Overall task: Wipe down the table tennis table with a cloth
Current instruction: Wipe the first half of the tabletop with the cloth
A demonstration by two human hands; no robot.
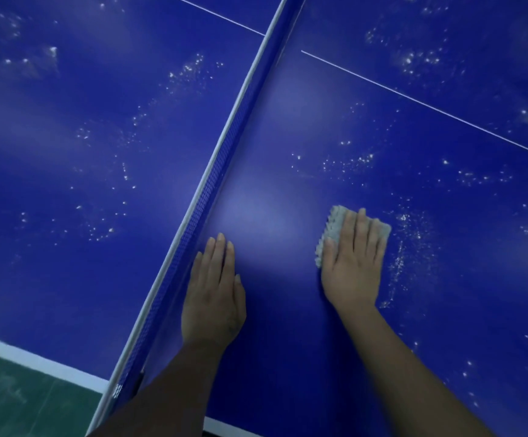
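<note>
Where right hand (352, 266) presses nubby cloth (335, 222), glossy table (445, 294) speckled white.

A person's bare left hand (213, 294) and bare right hand (352, 266), each on an uncovered forearm (414, 367).

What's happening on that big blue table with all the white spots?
A person is wiping the blue table tennis table. Their right hand presses a pale fluffy cloth flat on it, while the left hand rests flat beside the blue mesh net. The strip between the hands looks clean; white specks dot the rest.
</note>
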